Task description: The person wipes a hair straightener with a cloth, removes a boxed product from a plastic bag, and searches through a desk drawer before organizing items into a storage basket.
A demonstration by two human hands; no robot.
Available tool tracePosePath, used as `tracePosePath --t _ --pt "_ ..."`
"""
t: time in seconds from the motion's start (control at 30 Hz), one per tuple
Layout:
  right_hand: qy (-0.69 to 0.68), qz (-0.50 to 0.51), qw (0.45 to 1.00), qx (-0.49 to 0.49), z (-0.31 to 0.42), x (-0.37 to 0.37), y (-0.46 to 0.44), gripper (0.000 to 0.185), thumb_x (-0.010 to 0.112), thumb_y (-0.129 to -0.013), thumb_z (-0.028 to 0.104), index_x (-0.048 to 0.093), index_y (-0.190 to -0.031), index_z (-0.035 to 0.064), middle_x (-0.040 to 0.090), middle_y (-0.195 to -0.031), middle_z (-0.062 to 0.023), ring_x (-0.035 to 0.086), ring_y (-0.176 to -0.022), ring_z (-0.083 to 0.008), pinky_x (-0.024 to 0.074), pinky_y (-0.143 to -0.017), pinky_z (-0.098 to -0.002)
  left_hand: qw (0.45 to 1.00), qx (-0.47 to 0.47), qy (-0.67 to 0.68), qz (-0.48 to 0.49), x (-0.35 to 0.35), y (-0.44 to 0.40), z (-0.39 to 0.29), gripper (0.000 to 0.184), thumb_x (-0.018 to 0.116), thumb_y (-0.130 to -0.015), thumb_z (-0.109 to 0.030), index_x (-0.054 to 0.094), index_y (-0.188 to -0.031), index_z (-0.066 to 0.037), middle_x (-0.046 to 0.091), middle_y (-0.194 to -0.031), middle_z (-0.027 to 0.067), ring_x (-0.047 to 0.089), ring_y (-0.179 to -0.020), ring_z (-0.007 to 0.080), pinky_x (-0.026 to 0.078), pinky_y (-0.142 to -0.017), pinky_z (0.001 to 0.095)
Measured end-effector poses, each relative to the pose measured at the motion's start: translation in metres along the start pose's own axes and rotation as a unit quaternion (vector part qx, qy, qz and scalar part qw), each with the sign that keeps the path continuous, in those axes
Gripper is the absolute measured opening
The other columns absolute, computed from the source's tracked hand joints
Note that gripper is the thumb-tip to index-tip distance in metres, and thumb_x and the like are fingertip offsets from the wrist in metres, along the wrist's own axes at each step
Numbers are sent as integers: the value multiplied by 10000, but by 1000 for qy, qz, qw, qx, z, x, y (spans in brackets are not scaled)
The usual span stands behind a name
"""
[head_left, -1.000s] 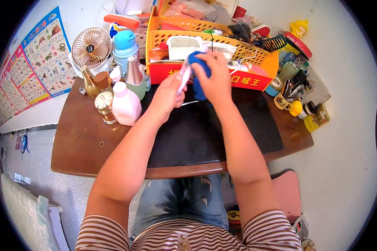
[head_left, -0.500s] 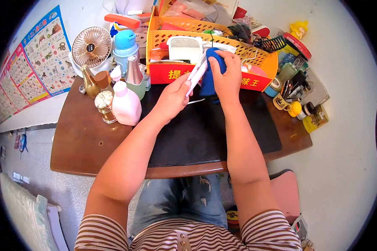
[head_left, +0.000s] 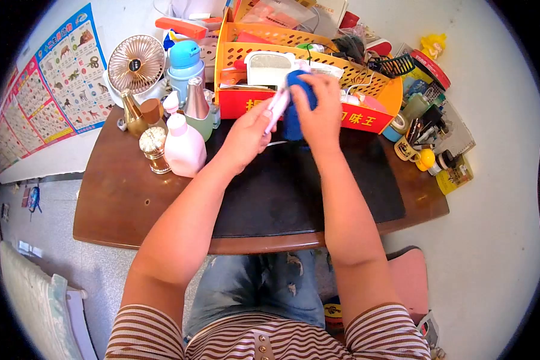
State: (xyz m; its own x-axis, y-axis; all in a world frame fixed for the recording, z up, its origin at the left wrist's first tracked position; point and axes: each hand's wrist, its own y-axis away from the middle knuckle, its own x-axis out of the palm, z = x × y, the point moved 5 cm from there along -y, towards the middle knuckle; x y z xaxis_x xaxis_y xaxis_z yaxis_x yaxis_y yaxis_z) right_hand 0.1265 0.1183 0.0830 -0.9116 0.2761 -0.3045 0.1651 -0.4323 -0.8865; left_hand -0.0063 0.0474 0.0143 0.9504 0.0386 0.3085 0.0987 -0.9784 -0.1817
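Observation:
My left hand (head_left: 250, 133) is closed round the lower end of a slim white-and-pinkish object (head_left: 276, 110), seen nearly edge-on; its kind is not clear. My right hand (head_left: 319, 108) grips a dark blue cloth (head_left: 293, 117), thumb on the near side, and the cloth lies against or just beside the slim object's upper end. Both hands are raised above the black desk mat (head_left: 282, 192), in front of the orange organizer (head_left: 366, 118) with its red front. A white-framed mirror-like panel (head_left: 269, 69) shows behind the slim object.
On the desk's left stand a pink pump bottle (head_left: 184, 147), a gold-capped jar (head_left: 154, 150), several other bottles, a blue flask (head_left: 185, 67) and a small fan (head_left: 136, 64). To the right are a mug of pens (head_left: 404, 148) and a yellow item (head_left: 426, 159). A wall chart (head_left: 66, 78) hangs left.
The right hand and blue cloth have shifted slightly up and left along the slim object, the fingers now blurred. The left hand keeps its hold. The whole view has shifted a little.

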Motion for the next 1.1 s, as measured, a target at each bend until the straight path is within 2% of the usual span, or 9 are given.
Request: tracePosePath --t 0.07,0.17,0.23,0.3,0.43,0.7,0.83,1.0,1.1 --pt "8 -53 998 42 -15 -12 -4 256 739 -848 220 687 -1045 66 580 -1077 -151 601 -1018 -324 492 -897 -406 996 2 -72 53 2 -3 6 459 432 -1058 -278 429 -1487 -115 528 -877 9 412 -632 78 369 -552 206" --pt "-1 -76 995 66 -19 -16 -5 242 728 -859 195 680 -1048 52 577 -1060 -143 600 -1012 -302 483 -905 -394 992 35 -118 31 5 -1 4 454 450 -1054 -283 428 -1481 -130 458 -868 -20 364 -603 41 293 -493 177" --pt "-21 -39 999 29 -7 -11 -5 237 730 -853 186 682 -1041 51 577 -1058 -142 599 -1010 -304 486 -897 -394 990 49 -130 22 3 -1 -1 445 444 -1056 -279 425 -1476 -132 474 -876 -14 377 -599 43 301 -494 182" --pt "-50 22 998 -15 4 2 -1 252 750 -830 189 689 -1038 61 584 -1081 -143 601 -1014 -312 498 -876 -391 994 61 -82 -30 -6 -4 -4 430 416 -1059 -254 444 -1456 -89 537 -891 11 438 -655 74 400 -578 217" --pt "-90 145 984 -43 34 20 12 290 776 -805 220 696 -1049 87 587 -1105 -146 610 -1021 -327 506 -880 -412 996 21 3 -88 -21 -6 -5 426 444 -1057 -290 426 -1454 -136 469 -853 -24 374 -581 47 291 -492 193" --pt "-2 -45 998 32 -13 -10 -5 243 737 -854 182 677 -1043 42 597 -1052 -147 602 -1013 -313 490 -895 -399 991 42 -126 23 1 -4 4 465 449 -1058 -269 397 -1499 -130 490 -877 -14 388 -589 45 313 -498 176" --pt "-27 -49 998 35 -19 -7 -2 248 731 -859 181 672 -1047 30 599 -1047 -144 596 -1022 -298 479 -913 -385 989 48 -141 10 -2 -7 6 464 446 -1058 -255 392 -1503 -135 491 -862 -24 388 -592 45 317 -501 175" --pt "-115 125 984 -57 22 19 11 258 756 -818 169 684 -1036 51 575 -1073 -137 601 -999 -297 493 -885 -382 994 56 -58 -74 -16 -8 -1 424 464 -1052 -286 432 -1451 -147 466 -836 -36 371 -582 42 293 -495 184" --pt "-112 147 982 -25 33 20 12 272 770 -807 172 686 -1033 48 580 -1052 -133 601 -994 -293 495 -880 -376 994 31 -6 -109 -22 -4 -5 421 484 -1044 -342 446 -1420 -158 433 -800 -51 336 -569 37 253 -489 190"
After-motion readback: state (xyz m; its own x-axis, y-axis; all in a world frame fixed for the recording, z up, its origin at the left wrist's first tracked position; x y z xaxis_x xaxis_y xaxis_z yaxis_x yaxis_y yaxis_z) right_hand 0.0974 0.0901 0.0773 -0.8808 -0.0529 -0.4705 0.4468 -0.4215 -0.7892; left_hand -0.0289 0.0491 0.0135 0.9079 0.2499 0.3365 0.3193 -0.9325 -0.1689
